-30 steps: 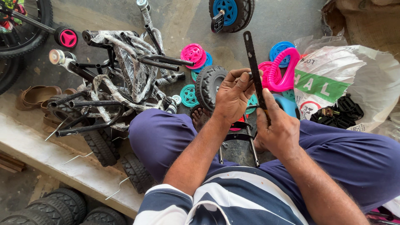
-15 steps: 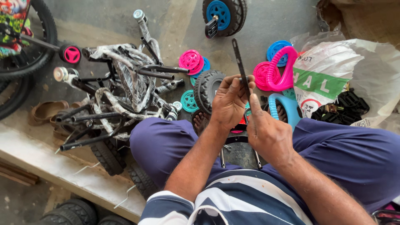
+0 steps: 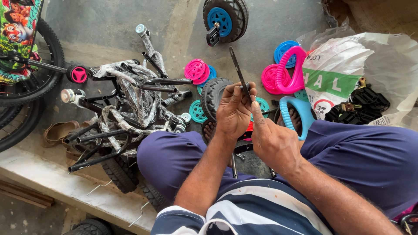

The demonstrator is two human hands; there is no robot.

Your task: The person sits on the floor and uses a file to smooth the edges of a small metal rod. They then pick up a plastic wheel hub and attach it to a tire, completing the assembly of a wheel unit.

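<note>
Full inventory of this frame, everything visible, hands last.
Flat metal bar: 1, black, upright, pinched in both hands.
Wrapped bike frames: a pile, black under clear wrap, floor at left.
Small wheel: 1, black tyre with blue hub, top centre.
Plastic wheel discs: several, pink, blue and teal, around the middle.
Curved guards: 2, one pink, one blue, right of centre.
Sack: 1, white with green print, right, black parts beside it.
Bicycle wheel: black, left edge.
Left hand: grips the bar.
Right hand: fingers on the bar's lower end.
</note>
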